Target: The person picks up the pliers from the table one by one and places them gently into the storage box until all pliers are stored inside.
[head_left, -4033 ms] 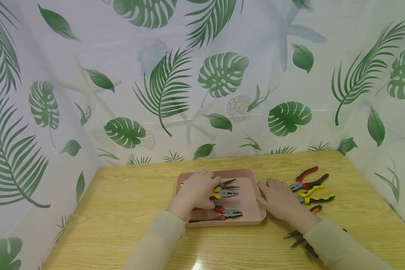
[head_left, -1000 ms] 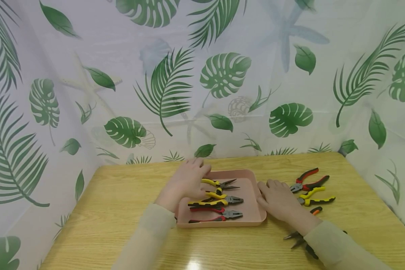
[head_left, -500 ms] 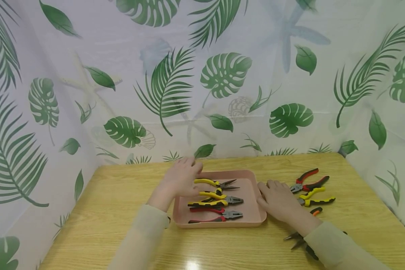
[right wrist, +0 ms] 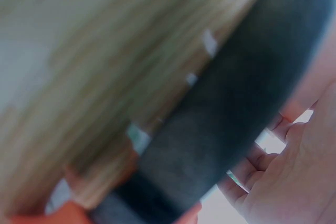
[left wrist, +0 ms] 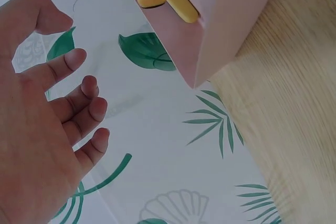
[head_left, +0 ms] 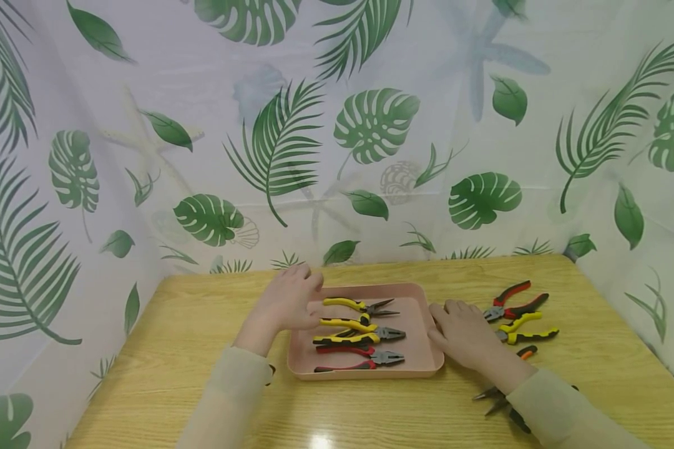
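My left hand hovers over the left end of a pink tray, its fingers loosely bent with nothing between them. The left wrist view shows that palm apart from the tray's corner. Inside the tray lie yellow-and-black needle-nose pliers, yellow-and-black combination pliers and red-and-black combination pliers. My right hand rests against the tray's right wall; its fingers look relaxed, though a blurred dark handle fills much of the right wrist view.
Right of the tray lie red-handled pliers, yellow-handled pliers and an orange-and-black handle. Dark pointed pliers are partly under the right sleeve. A small dark item peeks out beside the left sleeve. A leaf-patterned cloth stands behind the wooden table.
My left hand has let go of the yellow combination pliers, which now lie nearer the red ones, and has drawn back leftward to the tray's left end. My right hand has stayed put.
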`<state>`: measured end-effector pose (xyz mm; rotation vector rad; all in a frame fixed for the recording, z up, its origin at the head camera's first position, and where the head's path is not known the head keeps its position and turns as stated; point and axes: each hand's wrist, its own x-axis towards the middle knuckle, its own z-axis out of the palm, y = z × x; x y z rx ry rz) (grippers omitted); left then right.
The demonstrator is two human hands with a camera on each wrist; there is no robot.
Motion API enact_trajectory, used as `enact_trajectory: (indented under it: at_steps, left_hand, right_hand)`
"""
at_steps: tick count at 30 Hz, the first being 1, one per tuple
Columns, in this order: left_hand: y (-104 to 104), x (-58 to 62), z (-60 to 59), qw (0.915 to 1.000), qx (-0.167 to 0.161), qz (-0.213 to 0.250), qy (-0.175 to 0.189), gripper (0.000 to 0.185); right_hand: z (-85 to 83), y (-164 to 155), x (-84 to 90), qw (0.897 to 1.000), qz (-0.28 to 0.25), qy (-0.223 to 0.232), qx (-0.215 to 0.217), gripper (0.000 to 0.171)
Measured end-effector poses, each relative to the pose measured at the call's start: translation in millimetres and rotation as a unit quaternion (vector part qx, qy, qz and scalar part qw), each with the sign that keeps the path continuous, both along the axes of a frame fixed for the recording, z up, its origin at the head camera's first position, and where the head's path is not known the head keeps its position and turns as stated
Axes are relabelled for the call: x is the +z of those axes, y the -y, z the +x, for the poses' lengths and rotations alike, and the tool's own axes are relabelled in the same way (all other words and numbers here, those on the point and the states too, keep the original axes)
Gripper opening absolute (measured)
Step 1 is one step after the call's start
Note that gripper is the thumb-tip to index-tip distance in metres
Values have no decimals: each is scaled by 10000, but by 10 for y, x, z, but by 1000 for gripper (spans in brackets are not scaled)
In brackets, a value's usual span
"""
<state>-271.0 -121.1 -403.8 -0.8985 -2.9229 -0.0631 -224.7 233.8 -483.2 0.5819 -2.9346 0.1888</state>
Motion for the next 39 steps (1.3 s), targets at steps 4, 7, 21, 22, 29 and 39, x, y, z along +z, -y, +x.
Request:
enact_trajectory:
  at_steps: [4,7,21,22,29,39]
  left_hand:
    - [62,-18,6,9999,136,36,46,31]
    - [105,-36,12,9998,197,67,45,34]
    - [252,-151,4,9975,665,167,191,38]
    - [264,-165,1,9971,708,182,224,37]
    - [341,-258,2,9944,965,230,366,32]
    - [361,-377,5,9889,1310,-67,693,34]
  right_hand:
    - [7,3,8,10000,-11,18,15,13]
    - [7,7,10,10000,-9,-8,28,13]
    - [1,3,9,10000,-63,-13,28,11]
    - [1,3,6,10000,-59,-1,21,11]
    - [-6,0,-9,10000,-58,-33,22,11]
    - [-5,5,-1,10000,-21,-45,-7,12]
